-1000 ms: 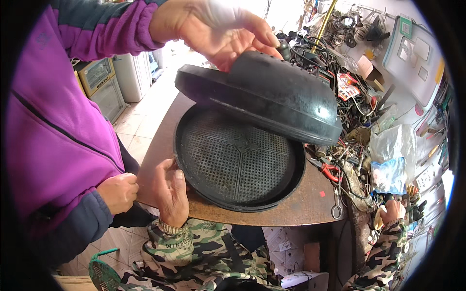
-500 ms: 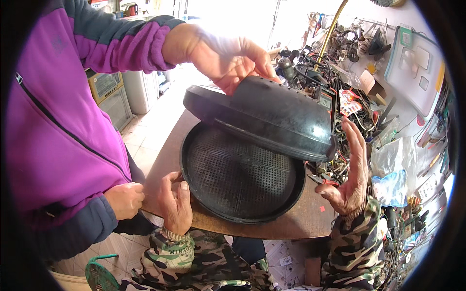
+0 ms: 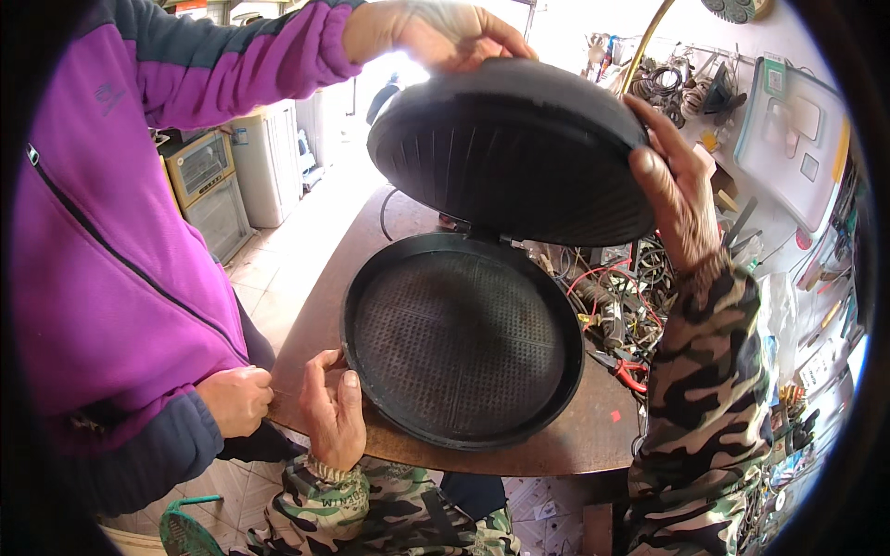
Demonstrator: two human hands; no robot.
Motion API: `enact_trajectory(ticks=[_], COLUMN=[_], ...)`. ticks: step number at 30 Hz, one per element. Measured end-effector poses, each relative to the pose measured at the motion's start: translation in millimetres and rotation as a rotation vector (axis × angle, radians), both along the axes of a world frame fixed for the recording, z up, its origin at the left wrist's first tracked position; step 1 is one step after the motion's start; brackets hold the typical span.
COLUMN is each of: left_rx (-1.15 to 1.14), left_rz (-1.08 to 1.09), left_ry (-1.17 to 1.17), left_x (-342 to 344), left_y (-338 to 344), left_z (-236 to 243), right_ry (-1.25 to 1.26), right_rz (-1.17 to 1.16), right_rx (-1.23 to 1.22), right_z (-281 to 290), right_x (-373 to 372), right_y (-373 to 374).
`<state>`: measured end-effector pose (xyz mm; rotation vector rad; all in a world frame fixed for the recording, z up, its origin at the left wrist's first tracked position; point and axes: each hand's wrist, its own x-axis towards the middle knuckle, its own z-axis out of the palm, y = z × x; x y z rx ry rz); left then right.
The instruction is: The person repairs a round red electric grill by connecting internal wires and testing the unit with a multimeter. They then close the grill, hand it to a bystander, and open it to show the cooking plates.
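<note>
A round black electric griddle stands on the brown table, raised lid tilted over its lower pan. The pan has a dimpled cooking surface; the inside of the lid is ribbed. My right hand is closed on the lid's right edge, thumb on the inner side. Beside the pan's lower left rim rests my left hand, fingers loosely bent and thumb apart, holding nothing. Another person's hand touches the top of the lid, and that person's other hand hangs closed at the table's left edge.
The person in a purple jacket stands close on the left. Red-handled pliers lie right of the pan, near tangled wires. A clear plastic lid leans at the right wall. A green stool is below left.
The lid has swung up and back, showing its ribbed inside and the hinge. My right hand has moved up from beside it onto its edge. The other person's hand has risen; my left stays.
</note>
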<state>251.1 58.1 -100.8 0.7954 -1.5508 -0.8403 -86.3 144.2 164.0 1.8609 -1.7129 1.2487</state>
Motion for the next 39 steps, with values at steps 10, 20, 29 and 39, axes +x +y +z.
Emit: enact_trajectory(ticks=[10,20,29,39], left_rx=[-0.112,0.0,0.177,0.179], left_rz=[0.083,0.107,-0.001,-0.015], left_ry=[-0.096,-0.1,-0.069,-0.048], left_x=[-1.3,-3.6,-3.9,-1.9], left_y=[2.1,3.1,11.1,16.6], left_z=[5.1,5.1,8.7,23.0], right_ry=[-0.144,-0.165,-0.071,-0.252], right_rz=[-0.033,-0.299,-0.267,-0.187], right_rx=[-0.125,-0.043,-0.224,-0.188], right_z=[52.5,78.4,60.5,34.6], right_x=[-78.3,-130.4,-188.4,-178.6], right_y=[-81.6,-135.8,-165.3,-164.5])
